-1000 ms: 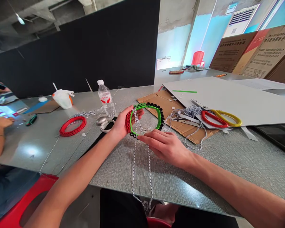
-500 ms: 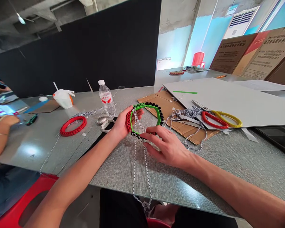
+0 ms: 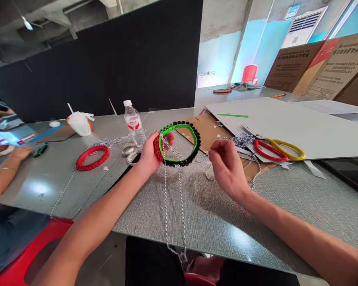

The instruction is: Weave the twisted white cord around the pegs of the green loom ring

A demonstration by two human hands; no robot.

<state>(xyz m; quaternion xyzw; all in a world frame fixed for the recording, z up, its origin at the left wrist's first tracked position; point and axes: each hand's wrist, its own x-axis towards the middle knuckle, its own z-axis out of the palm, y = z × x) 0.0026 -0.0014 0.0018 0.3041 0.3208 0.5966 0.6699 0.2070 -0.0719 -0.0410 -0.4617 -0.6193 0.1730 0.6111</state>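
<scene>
two rings of small pieces: one ring of black, red and green tubes (image 3: 198,138), one red ring (image 3: 97,161) on the counter (image 3: 143,214). two lengths of cord (image 3: 166,198) hang from the first; two cord tangles (image 3: 243,140) lie about, one on each side of it. one bottle (image 3: 134,125), one white bag (image 3: 79,124), one straw (image 3: 69,108). one white roll (image 3: 129,158), one silver round thing (image 3: 127,151). two scissor handles, one red, one yellow; whether they make one pair is unclear. one green strip (image 3: 232,115) on one white board (image 3: 310,129). one light bulb (image 3: 26,24).
</scene>
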